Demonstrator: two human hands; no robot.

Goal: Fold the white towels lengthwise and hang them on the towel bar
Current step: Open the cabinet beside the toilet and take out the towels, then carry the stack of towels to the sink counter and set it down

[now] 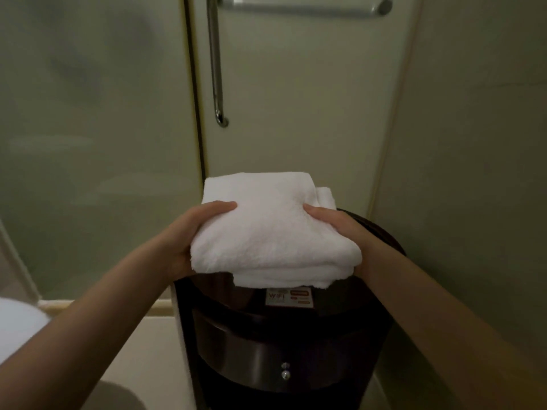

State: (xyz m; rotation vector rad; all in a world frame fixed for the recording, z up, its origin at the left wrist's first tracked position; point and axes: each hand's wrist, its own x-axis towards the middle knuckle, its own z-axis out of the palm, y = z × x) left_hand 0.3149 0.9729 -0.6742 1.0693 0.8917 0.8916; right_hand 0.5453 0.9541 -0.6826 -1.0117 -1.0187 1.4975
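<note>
A stack of folded white towels (272, 229) rests on top of a dark round cabinet (281, 350) in the middle of the view. My left hand (192, 232) grips the stack's left side, thumb on top. My right hand (343, 232) grips its right side the same way. A lower towel sticks out under the top one at the front and the back right. The horizontal towel bar (302, 8) is on the door panel high above, with nothing hanging on it.
A vertical metal door handle (216, 63) runs down left of the bar. Frosted glass (88, 143) fills the left. A plain wall stands at the right. A WiFi sticker (288, 297) is on the cabinet front. A white rounded fixture (17, 329) shows at the left edge.
</note>
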